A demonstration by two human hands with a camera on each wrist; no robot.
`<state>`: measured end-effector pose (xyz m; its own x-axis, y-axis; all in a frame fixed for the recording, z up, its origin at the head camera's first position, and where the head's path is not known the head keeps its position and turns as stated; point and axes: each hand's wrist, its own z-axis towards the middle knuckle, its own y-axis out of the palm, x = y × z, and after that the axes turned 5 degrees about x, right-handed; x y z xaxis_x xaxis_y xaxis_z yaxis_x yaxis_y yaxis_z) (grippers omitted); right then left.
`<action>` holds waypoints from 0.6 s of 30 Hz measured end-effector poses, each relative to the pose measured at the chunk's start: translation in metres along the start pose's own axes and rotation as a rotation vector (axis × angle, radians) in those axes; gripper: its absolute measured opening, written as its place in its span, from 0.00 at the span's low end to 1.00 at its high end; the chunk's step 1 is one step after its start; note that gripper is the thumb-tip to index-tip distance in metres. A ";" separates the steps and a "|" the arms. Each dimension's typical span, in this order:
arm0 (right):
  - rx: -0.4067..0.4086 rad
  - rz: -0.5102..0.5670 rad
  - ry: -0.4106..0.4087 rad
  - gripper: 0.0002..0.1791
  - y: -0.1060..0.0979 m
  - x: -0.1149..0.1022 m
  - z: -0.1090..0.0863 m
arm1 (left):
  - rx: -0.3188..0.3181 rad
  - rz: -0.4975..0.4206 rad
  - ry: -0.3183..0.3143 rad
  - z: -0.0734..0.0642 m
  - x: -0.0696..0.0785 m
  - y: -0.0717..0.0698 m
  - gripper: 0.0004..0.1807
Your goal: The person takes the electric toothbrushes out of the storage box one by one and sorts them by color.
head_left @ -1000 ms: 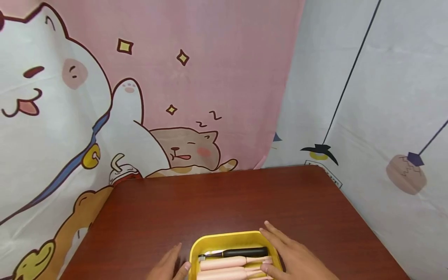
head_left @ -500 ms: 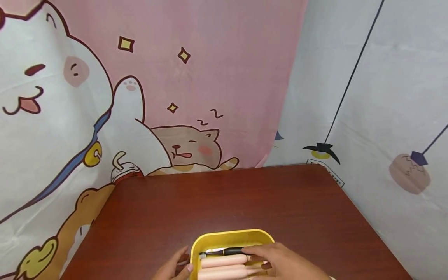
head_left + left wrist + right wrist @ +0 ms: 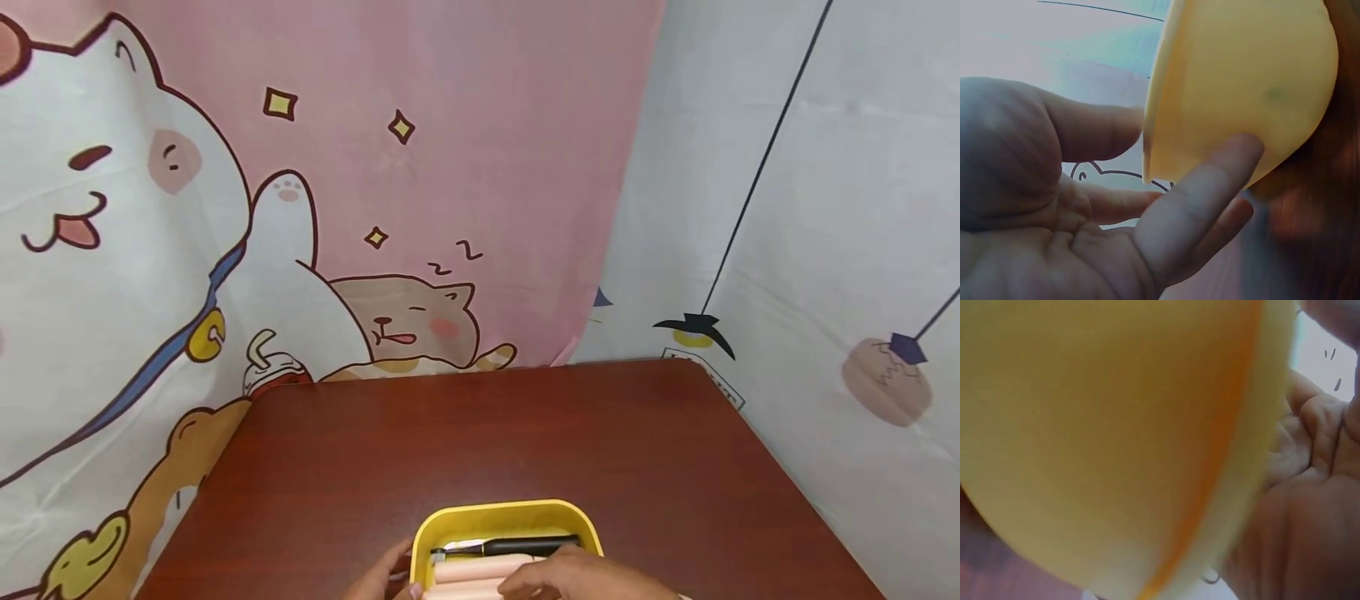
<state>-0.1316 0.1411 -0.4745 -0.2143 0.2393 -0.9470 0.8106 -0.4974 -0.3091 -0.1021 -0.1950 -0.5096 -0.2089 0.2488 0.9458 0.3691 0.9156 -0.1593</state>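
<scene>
A yellow box (image 3: 510, 518) stands at the near edge of the head view. Inside lies a black electric toothbrush (image 3: 528, 546) along the far wall, its bristles at the left. Nearer to me are pink toothbrushes (image 3: 472, 569), side by side and partly covered. My left hand (image 3: 378, 575) is at the box's left side; in the left wrist view its thumb tip touches the rim and a finger rests on the outer wall. My right hand (image 3: 585, 577) reaches over the right rim, fingers bent down onto the pink handles. I cannot tell whether it grips one; the box wall (image 3: 1097, 444) hides those fingertips.
The dark red-brown table (image 3: 480, 442) stretches away behind the box. A pink cloth (image 3: 495, 125) with cartoon cats hangs at its back, and a pale cloth (image 3: 810, 208) with printed lamps hangs along the right side.
My right hand has moved left from the right rim into the box, over the pink toothbrushes. My left hand has come up against the left wall. The head view has shifted slightly.
</scene>
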 end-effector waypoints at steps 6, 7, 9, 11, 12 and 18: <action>-0.029 -0.078 -0.053 0.15 0.003 -0.001 0.008 | -0.014 -0.010 -0.021 0.001 0.002 -0.001 0.45; -0.032 -0.111 -0.071 0.15 0.002 -0.002 0.009 | -0.008 -0.003 -0.020 0.001 0.002 -0.001 0.45; -0.047 -0.127 -0.080 0.16 -0.001 -0.003 0.011 | 0.003 0.015 -0.005 0.001 0.002 -0.001 0.45; -0.060 -0.151 -0.089 0.16 -0.003 -0.003 0.012 | 0.016 0.034 -0.005 0.001 0.003 0.000 0.45; -0.066 -0.178 -0.097 0.16 -0.003 -0.003 0.014 | 0.020 0.036 -0.013 0.001 0.003 0.000 0.45; -0.084 -0.316 -0.093 0.13 0.001 -0.005 0.022 | 0.031 0.041 0.043 -0.002 -0.001 0.002 0.44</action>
<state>-0.1419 0.1213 -0.4723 -0.5078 0.2915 -0.8107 0.7374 -0.3395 -0.5839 -0.0996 -0.1935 -0.5100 -0.1551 0.2730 0.9494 0.3479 0.9146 -0.2062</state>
